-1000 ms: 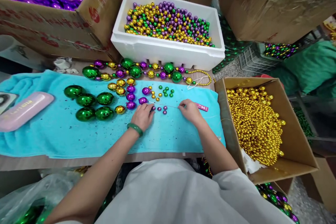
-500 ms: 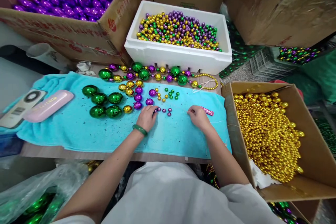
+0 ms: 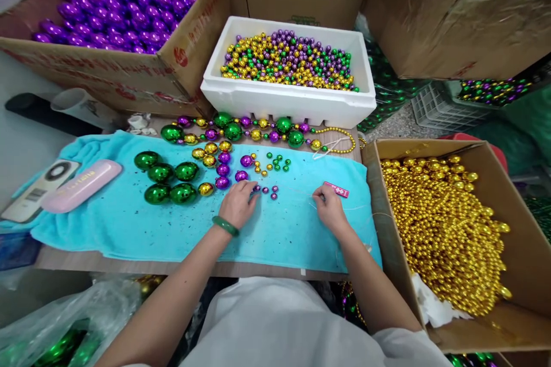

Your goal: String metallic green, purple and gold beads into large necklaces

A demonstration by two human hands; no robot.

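Note:
A turquoise towel (image 3: 275,241) lies on the table under both hands. My left hand (image 3: 238,205), with a green bangle at the wrist, has its thumb and fingers curled at a small purple bead (image 3: 257,188). Just right of it are loose small purple beads (image 3: 274,196). My right hand (image 3: 329,206) pinches a thin clear thread (image 3: 353,207), whose fine line trails off to the right. Behind that hand lies a pink label strip (image 3: 337,189). Large green beads (image 3: 157,194), gold beads (image 3: 206,188), purple beads (image 3: 222,170) and small green beads (image 3: 278,163) are grouped on the towel.
A finished-looking bead strand (image 3: 256,135) runs along the back, before a white foam box (image 3: 288,100) of mixed beads. Cardboard boxes hold purple beads (image 3: 124,3) and gold bead strings (image 3: 443,241). A pink case (image 3: 81,186) and a grey-white device (image 3: 38,192) lie at left.
The view has tilted up slightly, so the table sits lower in the picture. Relative to the towel, both hands have stayed nearly in place; more thread shows beside my right hand.

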